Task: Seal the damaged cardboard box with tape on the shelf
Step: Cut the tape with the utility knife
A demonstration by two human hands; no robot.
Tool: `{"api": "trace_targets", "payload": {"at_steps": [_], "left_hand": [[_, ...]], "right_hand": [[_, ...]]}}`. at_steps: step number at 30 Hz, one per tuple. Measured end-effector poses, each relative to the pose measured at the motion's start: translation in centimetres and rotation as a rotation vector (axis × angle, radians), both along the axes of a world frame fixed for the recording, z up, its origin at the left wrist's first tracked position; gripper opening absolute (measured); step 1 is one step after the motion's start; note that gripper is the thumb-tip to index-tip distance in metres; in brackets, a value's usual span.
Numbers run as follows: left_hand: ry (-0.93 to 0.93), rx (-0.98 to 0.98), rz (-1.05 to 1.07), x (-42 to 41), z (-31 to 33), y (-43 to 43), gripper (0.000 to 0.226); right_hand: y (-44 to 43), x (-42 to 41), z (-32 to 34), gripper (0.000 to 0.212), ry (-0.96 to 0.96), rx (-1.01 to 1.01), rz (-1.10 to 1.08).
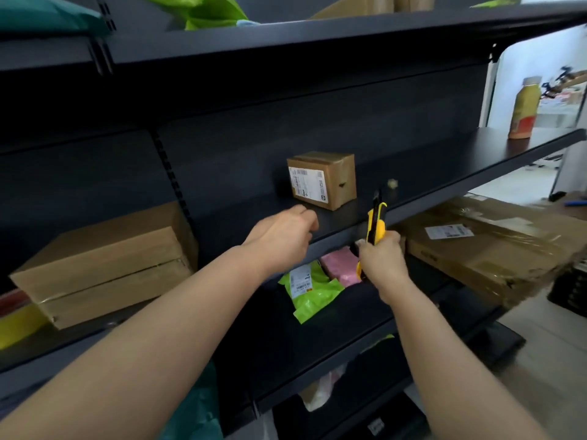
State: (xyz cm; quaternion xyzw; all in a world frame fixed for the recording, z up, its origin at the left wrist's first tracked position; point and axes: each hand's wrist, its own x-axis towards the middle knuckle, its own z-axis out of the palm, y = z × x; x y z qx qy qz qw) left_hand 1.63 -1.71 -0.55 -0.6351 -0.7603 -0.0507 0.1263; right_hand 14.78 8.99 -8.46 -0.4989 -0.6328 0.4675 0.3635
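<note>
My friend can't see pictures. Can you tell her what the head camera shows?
A small cardboard box with a white label and a hole in its side sits on a dark shelf. The right hand holds a yellow utility knife upright, and the left hand is curled near the shelf's front edge.

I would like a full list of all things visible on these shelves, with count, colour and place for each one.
small box: 1, brown, white label, middle shelf, centre
stacked boxes: 2, brown, lower shelf, left
flat box: 1, brown, taped, lower shelf, right
green bag: 1, lime, labelled, lower shelf, centre
pink parcel: 1, pink, beside green bag
bottle: 1, yellow-orange, middle shelf, far right
scrap: 1, pale, right of small box
knife: 1, yellow and black, in right hand
left hand: closed, at middle shelf edge
right hand: grips knife
</note>
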Motion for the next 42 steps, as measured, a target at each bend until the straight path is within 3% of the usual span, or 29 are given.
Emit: {"api": "trace_targets", "payload": {"at_steps": [6, 10, 14, 16, 20, 24, 28, 34, 42], "left_hand": [[0.022, 0.052, -0.030, -2.2, -1.4, -11.6, 0.021], [0.081, 0.185, 0.010, -6.8, -1.8, -22.8, 0.012], [0.068, 0.478, 0.231, -11.6, -1.2, -32.9, 0.012], [-0.001, 0.587, 0.410, -13.8, -0.6, -36.6, 0.015], [-0.139, 0.364, 0.656, -17.3, 0.5, -40.0, 0.038], [-0.098, 0.220, 0.606, -18.4, 0.4, -39.2, 0.053], [-0.111, 0.164, 0.570, -19.1, 0.0, -36.6, 0.064], [-0.153, 0.025, 0.585, -21.5, -0.1, -33.0, 0.070], [-0.251, -0.064, 0.378, -23.5, 0.0, -32.6, 0.062]], "right_hand": [[-13.8, -2.2, -0.8, 0.022, 0.184, 0.108, 0.085], [-22.8, -5.3, 0.0, 0.018, 0.283, 0.102, 0.229], [-29.8, -9.2, 0.7, 0.018, 0.329, 0.000, 0.499], [-32.4, -10.8, 0.9, 0.033, 0.382, -0.033, 0.637], [-35.9, -13.2, 1.6, 0.048, 0.294, -0.017, 0.750], [-37.1, -14.7, 2.3, 0.024, 0.252, -0.109, 0.755], [-36.2, -15.6, 2.7, 0.015, 0.187, 0.042, 0.693], [-35.0, -18.8, 3.3, 0.015, -0.009, 0.281, 0.697], [-35.1, -20.7, 4.2, 0.019, -0.079, 0.314, 0.650]]}}
